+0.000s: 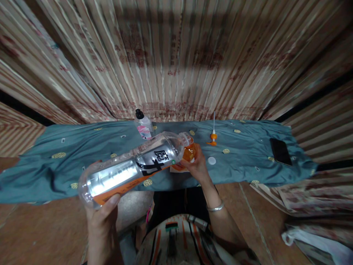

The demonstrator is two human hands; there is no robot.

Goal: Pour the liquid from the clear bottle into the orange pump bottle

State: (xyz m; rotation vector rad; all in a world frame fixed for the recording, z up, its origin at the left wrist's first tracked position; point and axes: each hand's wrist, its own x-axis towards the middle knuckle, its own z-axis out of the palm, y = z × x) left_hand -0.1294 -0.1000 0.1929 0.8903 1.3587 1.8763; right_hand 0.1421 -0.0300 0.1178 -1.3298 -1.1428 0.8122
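Observation:
A large clear bottle with a silver and orange label is tilted, its mouth toward the right. My left hand is closed around its base end. The bottle's neck meets the top of an orange bottle, which my right hand grips from the right side. Much of the orange bottle is hidden behind my fingers and the clear bottle. An orange pump head with a pale tube lies on the cloth behind my right hand. A round white cap rests just right of that hand.
A small clear bottle with a black top stands at the back of the patterned green cloth. Toward the right end lies a black phone. Striped curtains hang behind the table. A white plastic bag is at the lower right.

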